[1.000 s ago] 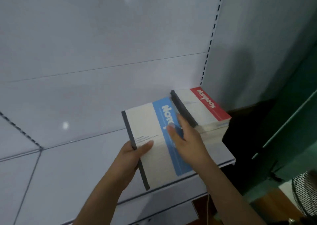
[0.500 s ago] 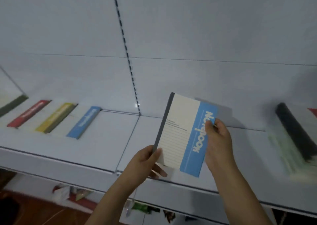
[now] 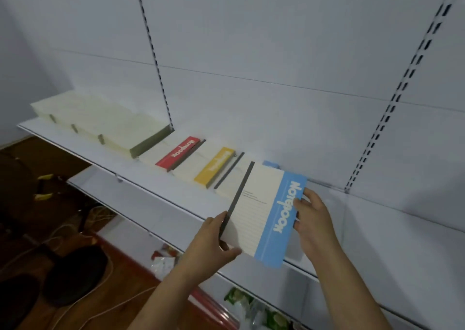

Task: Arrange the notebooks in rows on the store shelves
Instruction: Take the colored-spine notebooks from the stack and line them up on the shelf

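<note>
The blue-striped notebook (image 3: pixel 264 214) hung above the shelf's (image 3: pixel 161 194) front edge, beside the yellow-striped notebook (image 3: pixel 214 165). The left hand (image 3: pixel 211 244) pinched its dark spine edge; the right hand (image 3: pixel 314 219) gripped its blue side, fingers curled.

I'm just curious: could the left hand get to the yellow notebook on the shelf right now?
Probably not at once: the left hand is busy gripping the blue notebook with the right hand. Otherwise the yellow notebook lies uncovered, nothing over it.
</note>
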Demonstrator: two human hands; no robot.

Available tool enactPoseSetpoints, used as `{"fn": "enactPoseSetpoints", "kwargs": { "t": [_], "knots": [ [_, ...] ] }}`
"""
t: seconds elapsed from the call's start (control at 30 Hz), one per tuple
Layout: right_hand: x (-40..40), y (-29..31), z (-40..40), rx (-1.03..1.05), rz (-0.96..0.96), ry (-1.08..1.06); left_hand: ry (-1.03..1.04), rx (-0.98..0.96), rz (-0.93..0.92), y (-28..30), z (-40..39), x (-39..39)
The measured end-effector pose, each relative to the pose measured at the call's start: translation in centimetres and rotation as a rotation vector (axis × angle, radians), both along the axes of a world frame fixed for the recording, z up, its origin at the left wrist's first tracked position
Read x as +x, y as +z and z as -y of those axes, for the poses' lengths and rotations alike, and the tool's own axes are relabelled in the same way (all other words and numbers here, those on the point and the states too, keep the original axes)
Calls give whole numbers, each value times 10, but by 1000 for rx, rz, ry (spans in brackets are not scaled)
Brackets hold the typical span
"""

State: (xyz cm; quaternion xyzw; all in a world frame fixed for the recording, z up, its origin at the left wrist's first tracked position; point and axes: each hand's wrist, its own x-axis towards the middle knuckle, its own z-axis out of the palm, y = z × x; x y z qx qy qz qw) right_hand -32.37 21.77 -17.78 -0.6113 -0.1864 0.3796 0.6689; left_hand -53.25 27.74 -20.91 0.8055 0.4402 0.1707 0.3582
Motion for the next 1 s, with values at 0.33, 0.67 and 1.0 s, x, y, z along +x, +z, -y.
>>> {"fn": "enactPoseSetpoints", "kwargs": {
  "t": [0.33,0.67,1.0],
  "knots": [
    [-7,-18,-93,-112,102,72,-64,32,-107,-2,-103,-22],
    [34,-56,-171,-454,447,-23,-262,123,-411,-19,-183,43],
    [41,-53,-194,-585,433,74,-419,168,-537,-26,-211,66]
  ]
}}
